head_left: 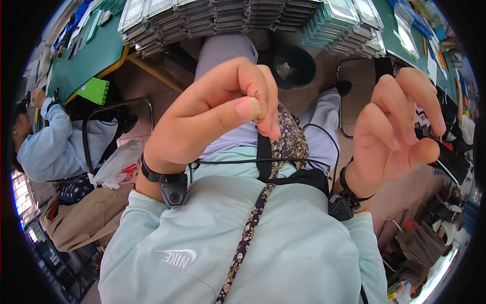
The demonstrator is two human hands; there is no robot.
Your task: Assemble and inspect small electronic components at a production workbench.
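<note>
My left hand (pixel 210 114) is raised in front of my lap, thumb and fingertips pinched together. A thin wire-like piece (pixel 256 95) sticks up from that pinch; it is too small to name surely. Higher and to the right, my right hand (pixel 395 121) hangs in the air with its fingers loosely bent and the thumb apart from them. Nothing shows in it. A black wrist strap with a small camera (pixel 173 189) sits on my left wrist, and another small camera (pixel 343 206) is on the right wrist. Behind my left fingers lies a dark flowered cloth bag (pixel 292 139).
Stacks of clear plastic trays (pixel 223 17) line the table edge ahead. Green tabletops (pixel 86 61) run along both sides. A dark bin (pixel 293 67) stands on the floor between. A black cable (pixel 238 161) crosses my lap. At the left sits a person in light blue (pixel 66 137).
</note>
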